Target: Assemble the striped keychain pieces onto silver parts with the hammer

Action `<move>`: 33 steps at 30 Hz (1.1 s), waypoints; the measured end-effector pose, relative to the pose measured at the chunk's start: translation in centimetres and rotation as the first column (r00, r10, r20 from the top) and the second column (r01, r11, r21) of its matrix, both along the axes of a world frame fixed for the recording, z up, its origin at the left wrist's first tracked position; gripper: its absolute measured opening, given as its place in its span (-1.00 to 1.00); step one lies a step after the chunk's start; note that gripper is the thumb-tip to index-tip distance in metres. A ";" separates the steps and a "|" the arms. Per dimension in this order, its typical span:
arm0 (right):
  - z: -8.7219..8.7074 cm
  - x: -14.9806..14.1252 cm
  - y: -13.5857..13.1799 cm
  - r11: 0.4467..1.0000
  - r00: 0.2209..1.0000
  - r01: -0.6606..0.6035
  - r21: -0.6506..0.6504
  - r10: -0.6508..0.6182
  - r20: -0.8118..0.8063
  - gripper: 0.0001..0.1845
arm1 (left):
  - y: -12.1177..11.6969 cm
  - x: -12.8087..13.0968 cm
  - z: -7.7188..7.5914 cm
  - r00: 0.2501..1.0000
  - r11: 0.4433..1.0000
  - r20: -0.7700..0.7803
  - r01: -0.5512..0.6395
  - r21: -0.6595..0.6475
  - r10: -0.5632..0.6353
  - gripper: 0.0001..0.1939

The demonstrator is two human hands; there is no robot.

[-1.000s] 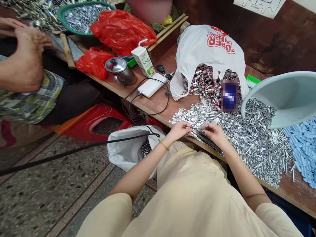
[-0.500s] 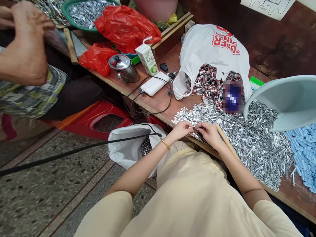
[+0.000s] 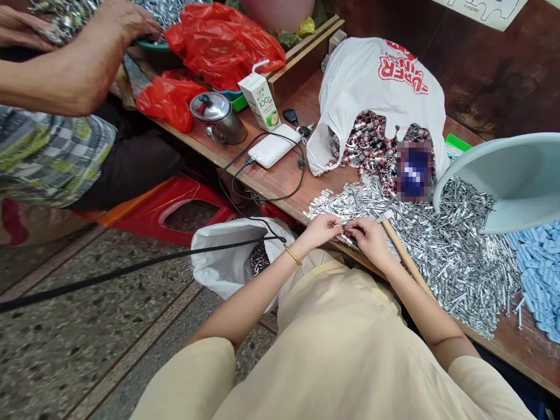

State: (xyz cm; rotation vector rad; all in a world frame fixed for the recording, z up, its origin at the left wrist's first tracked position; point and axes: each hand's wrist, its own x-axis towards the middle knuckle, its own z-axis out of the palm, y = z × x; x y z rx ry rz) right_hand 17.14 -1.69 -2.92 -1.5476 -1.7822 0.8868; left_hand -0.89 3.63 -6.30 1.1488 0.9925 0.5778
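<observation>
My left hand (image 3: 324,229) and my right hand (image 3: 368,238) meet at the table's front edge, fingertips almost touching. Both are closed in a pinch on a small metal piece (image 3: 342,226), too small to make out in detail. Just below the fingers lies a red and silver cylindrical part (image 3: 349,238), partly hidden by my right hand. Beyond my hands spreads a heap of small silver metal strips and pins (image 3: 437,245). A wooden-handled tool (image 3: 405,256) rests beside my right wrist, its flat pale end on the heap.
A white plastic bag (image 3: 380,76) spills red and silver parts behind the heap. Right are a tipped grey basin (image 3: 525,181) and blue pieces (image 3: 538,268). A power bank (image 3: 275,149), drink carton (image 3: 260,102) and steel mug (image 3: 225,125) stand left. A white sack (image 3: 214,256) sits below.
A co-worker's arm at upper left has swung right, its hand now over the green basin. My hands keep nearly the same place and pinch, my right fingers shifted slightly.
</observation>
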 end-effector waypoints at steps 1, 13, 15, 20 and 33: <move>0.0 -0.1 -0.1 1.000 1.000 0.008 0.021 -0.008 0.016 -0.80 | 0.0 0.0 -0.1 1.000 1.000 0.007 -0.003 -0.004 0.003 -0.91; -0.5 -0.9 -0.9 0.998 0.986 0.028 0.058 -0.037 0.165 -0.79 | -0.2 0.1 0.1 0.999 0.999 0.028 -0.031 -0.021 0.032 -0.89; -0.4 -0.8 -0.7 0.999 0.982 0.027 0.030 -0.032 0.186 -0.80 | -0.3 0.1 0.2 0.999 0.999 0.022 -0.029 -0.013 0.029 -0.90; -0.2 -0.6 0.0 1.000 0.978 0.014 -0.003 -0.013 0.208 -0.81 | -0.3 0.1 0.5 0.999 1.000 0.030 -0.016 -0.016 0.016 -0.90; 0.4 -0.4 0.5 0.997 0.949 -0.078 -0.013 0.078 0.305 -0.84 | -0.3 0.1 0.1 0.999 0.999 0.030 -0.020 -0.042 0.021 -0.85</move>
